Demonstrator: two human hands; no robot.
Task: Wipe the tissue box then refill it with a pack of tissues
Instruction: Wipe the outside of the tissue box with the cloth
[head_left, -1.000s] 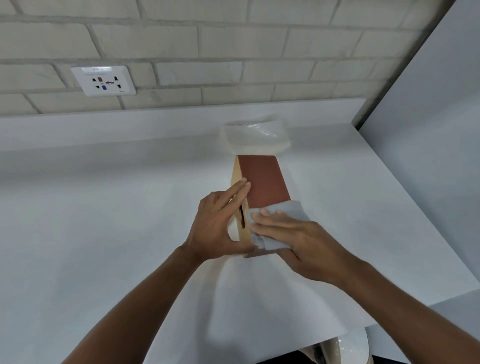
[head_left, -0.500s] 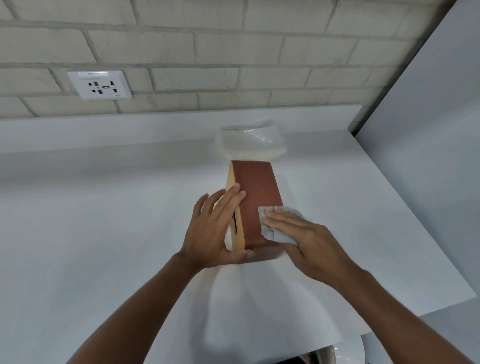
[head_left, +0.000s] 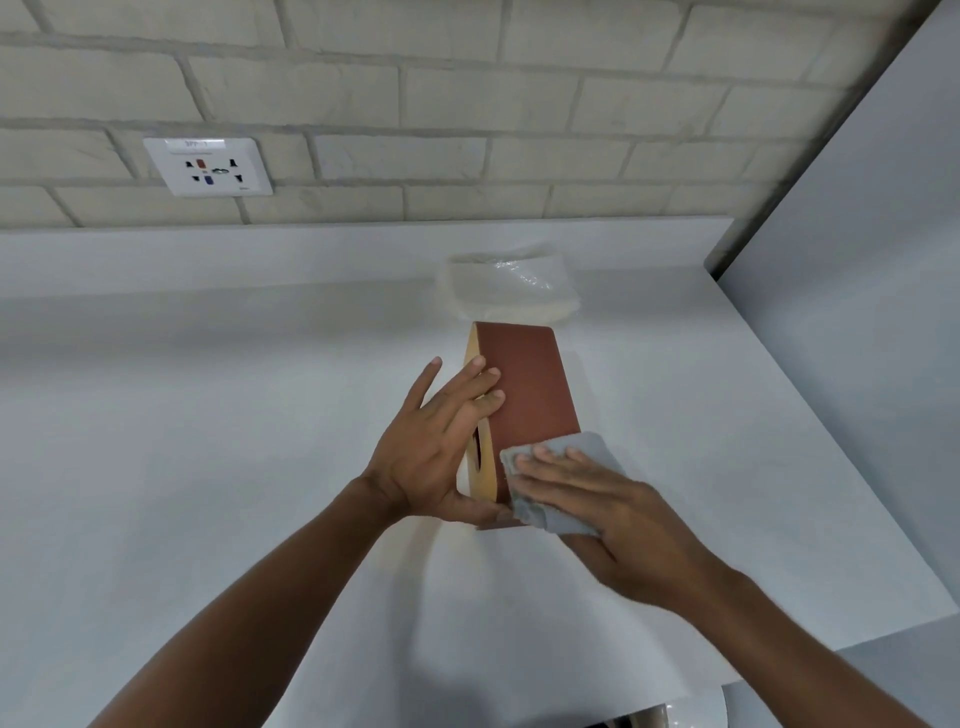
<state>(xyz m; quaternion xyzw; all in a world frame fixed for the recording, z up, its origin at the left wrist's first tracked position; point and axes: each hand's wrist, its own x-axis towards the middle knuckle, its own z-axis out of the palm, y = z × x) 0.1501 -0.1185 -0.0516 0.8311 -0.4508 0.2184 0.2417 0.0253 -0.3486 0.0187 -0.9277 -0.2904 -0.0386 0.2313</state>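
The tissue box (head_left: 524, 384) stands on its long side on the white counter (head_left: 208, 415), red-brown side up, tan slotted face turned left. My left hand (head_left: 431, 457) holds it, fingers lying along the slotted face and thumb hooked round the near end. My right hand (head_left: 613, 525) presses a grey cloth (head_left: 587, 447) flat onto the near end of the box's upper side. A clear-wrapped pack of tissues (head_left: 511, 286) lies just behind the box, near the back ledge.
A brick wall with a white power socket (head_left: 208, 166) runs along the back. A grey panel (head_left: 857, 312) closes off the right side. A white paper sheet (head_left: 519, 649) lies under the box and hangs over the front edge.
My right hand has slid the cloth along the upper side to the box's near end. My left hand's fingers have spread a little further up the slotted face.
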